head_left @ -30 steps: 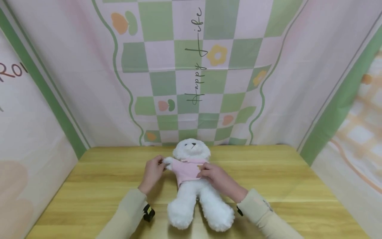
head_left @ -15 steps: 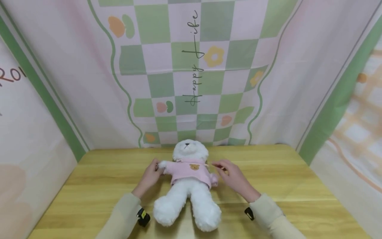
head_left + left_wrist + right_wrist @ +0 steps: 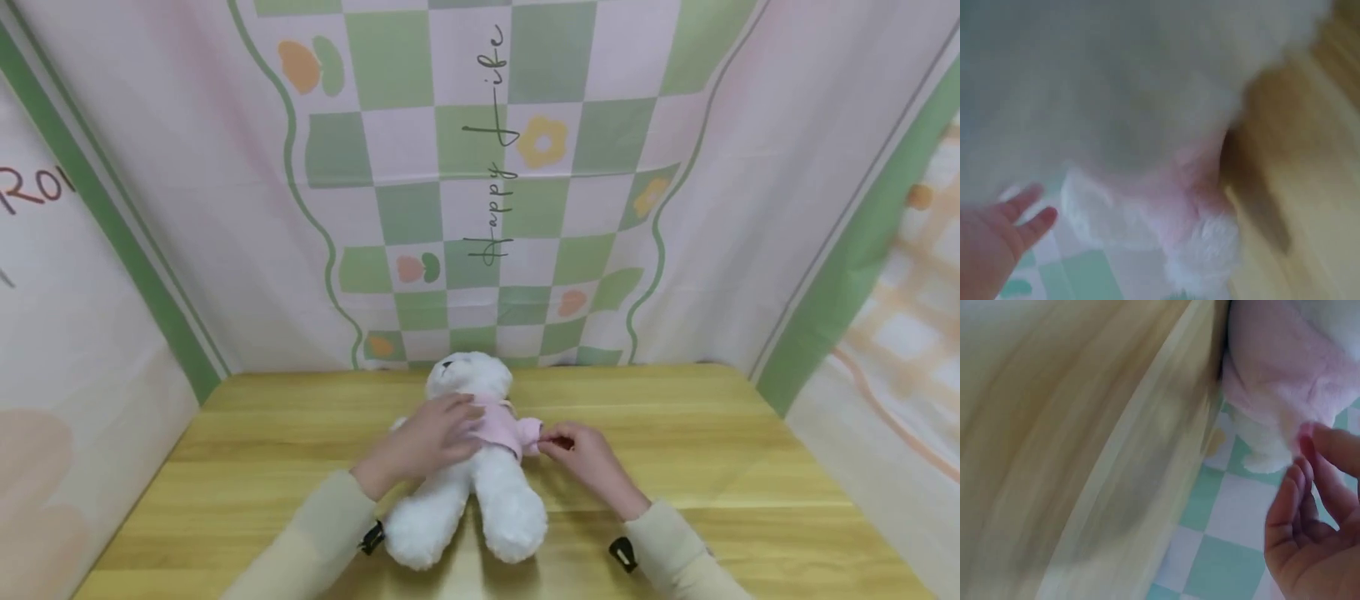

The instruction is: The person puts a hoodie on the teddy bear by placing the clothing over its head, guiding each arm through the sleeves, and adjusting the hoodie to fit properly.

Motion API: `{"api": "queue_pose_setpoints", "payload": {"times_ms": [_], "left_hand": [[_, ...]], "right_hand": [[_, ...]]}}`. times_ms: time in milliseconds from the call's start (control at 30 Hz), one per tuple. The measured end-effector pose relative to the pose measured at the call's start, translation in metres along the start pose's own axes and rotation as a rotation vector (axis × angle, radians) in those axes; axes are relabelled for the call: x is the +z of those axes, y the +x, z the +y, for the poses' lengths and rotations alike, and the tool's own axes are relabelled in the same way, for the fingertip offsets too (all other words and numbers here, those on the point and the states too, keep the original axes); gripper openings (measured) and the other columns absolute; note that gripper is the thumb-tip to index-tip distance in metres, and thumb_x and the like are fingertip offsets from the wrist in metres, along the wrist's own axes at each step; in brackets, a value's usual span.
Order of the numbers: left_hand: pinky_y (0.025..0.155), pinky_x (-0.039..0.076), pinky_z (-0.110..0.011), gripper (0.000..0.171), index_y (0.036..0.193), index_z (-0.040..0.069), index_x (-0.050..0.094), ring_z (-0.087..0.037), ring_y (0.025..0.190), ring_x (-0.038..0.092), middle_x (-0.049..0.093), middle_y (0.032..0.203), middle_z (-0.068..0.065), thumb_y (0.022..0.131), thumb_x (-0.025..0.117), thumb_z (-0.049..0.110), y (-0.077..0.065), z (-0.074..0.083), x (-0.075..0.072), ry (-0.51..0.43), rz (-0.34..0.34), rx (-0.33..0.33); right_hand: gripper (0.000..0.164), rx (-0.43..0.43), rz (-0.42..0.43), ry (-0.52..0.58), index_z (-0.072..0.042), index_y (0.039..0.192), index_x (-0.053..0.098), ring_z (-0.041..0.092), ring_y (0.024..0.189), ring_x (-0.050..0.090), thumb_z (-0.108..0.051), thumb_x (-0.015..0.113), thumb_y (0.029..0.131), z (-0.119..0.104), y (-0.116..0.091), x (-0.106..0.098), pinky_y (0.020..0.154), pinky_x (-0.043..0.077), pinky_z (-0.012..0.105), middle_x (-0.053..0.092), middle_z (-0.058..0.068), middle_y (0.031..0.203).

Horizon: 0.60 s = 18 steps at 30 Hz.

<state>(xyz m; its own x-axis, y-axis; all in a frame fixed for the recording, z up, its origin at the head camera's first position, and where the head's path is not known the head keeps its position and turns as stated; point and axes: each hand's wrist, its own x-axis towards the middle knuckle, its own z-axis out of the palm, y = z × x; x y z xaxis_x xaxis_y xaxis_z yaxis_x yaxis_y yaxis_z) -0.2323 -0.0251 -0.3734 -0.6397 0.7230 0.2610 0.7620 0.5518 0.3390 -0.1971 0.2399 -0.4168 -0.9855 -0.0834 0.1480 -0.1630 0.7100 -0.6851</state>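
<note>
A white teddy bear (image 3: pixel 513 512) in a pink shirt (image 3: pixel 498 427) lies on its back, head toward the back wall. Across its chest reaches my left hand (image 3: pixel 423 437), fingers extended and slightly blurred, covering much of the shirt front. In the left wrist view that hand (image 3: pixel 994 240) has its fingers spread beside the bear's fur. My right hand (image 3: pixel 588 462) pinches the end of the pink sleeve (image 3: pixel 529 433) between thumb and index finger. The right wrist view shows the same hand (image 3: pixel 1310 534) at the cuff; no paw shows out of it.
Under the bear is a wooden table (image 3: pixel 675 467). A green-and-white checkered cloth (image 3: pixel 525 208) hangs behind its back edge, with further printed cloths (image 3: pixel 877 275) at both sides. Black wrist devices (image 3: pixel 622 553) sit under the sleeves.
My left hand has let go of the bear's paw and moved right onto its chest. My right hand left the shirt front, moved right and now pinches the sleeve. The bear's head turned left.
</note>
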Motion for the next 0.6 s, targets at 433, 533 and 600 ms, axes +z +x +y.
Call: {"api": "queue_pose_setpoints", "payload": {"times_ms": [433, 533, 600], "left_hand": [[0.119, 0.027, -0.039, 0.076, 0.150, 0.016, 0.029, -0.018, 0.143, 0.034, 0.036, 0.154, 0.000, 0.084, 0.066, 0.024, -0.001, 0.013, 0.033, 0.160, -0.136, 0.023], [0.119, 0.027, -0.039, 0.071, 0.147, 0.012, 0.037, -0.019, 0.141, 0.036, 0.041, 0.151, -0.002, 0.083, 0.067, 0.022, 0.000, 0.015, 0.035, 0.145, -0.124, 0.012], [0.120, 0.027, -0.039, 0.067, 0.144, 0.011, 0.041, -0.019, 0.141, 0.036, 0.043, 0.150, -0.003, 0.083, 0.067, 0.020, 0.000, 0.016, 0.036, 0.132, -0.129, -0.001]], "right_hand": [[0.012, 0.043, 0.002, 0.037, 0.003, 0.092, 0.070, 0.012, 0.072, 0.049, -0.003, 0.060, 0.089, -0.003, 0.013, 0.012, 0.063, 0.044, 0.021, 0.061, 0.010, 0.079], [0.019, 0.071, -0.071, 0.091, 0.005, 0.083, 0.067, 0.012, 0.066, 0.048, -0.004, 0.052, 0.092, -0.003, 0.017, 0.012, 0.059, 0.042, 0.021, 0.061, 0.009, 0.074], [0.024, 0.089, -0.122, 0.120, 0.006, 0.077, 0.064, 0.012, 0.061, 0.045, -0.005, 0.049, 0.093, -0.002, 0.019, 0.012, 0.055, 0.039, 0.021, 0.057, 0.006, 0.067]]}}
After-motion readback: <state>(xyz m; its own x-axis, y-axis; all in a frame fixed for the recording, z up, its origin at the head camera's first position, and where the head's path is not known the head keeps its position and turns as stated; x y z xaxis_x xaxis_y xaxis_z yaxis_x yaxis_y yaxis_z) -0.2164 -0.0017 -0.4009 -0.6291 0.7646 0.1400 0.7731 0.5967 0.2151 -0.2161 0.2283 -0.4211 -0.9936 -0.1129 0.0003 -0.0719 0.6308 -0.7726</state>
